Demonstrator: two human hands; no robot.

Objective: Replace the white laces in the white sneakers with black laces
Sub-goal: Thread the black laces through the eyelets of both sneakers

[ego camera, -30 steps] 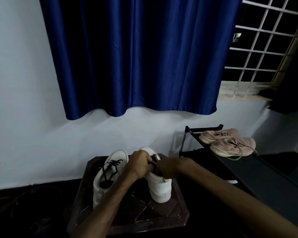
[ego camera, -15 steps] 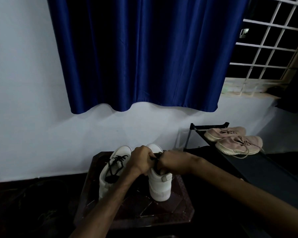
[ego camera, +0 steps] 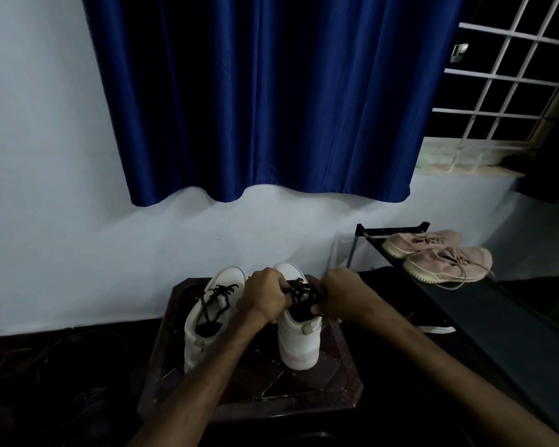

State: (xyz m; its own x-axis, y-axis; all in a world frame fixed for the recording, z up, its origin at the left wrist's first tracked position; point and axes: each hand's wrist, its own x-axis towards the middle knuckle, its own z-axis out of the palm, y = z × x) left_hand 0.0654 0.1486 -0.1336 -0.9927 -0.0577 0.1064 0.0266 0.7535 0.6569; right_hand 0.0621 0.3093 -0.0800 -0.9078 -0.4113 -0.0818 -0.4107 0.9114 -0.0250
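Head cam: left hand [ego camera: 265,296] and right hand [ego camera: 346,293] both pinch the black lace [ego camera: 300,290] between them, atop the white sneaker [ego camera: 299,340]. I'd pull both ends evenly so the knot sits centred.

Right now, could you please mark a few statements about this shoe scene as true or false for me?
1. The left hand and the right hand both hold the black lace on the right sneaker. True.
2. The left sneaker carries white laces. False: its laces are black.
3. A pair of pink shoes sits on the black rack. True.
4. The curtain is red. False: it is blue.
5. The two sneakers stand on the floor. False: they stand on a dark table.
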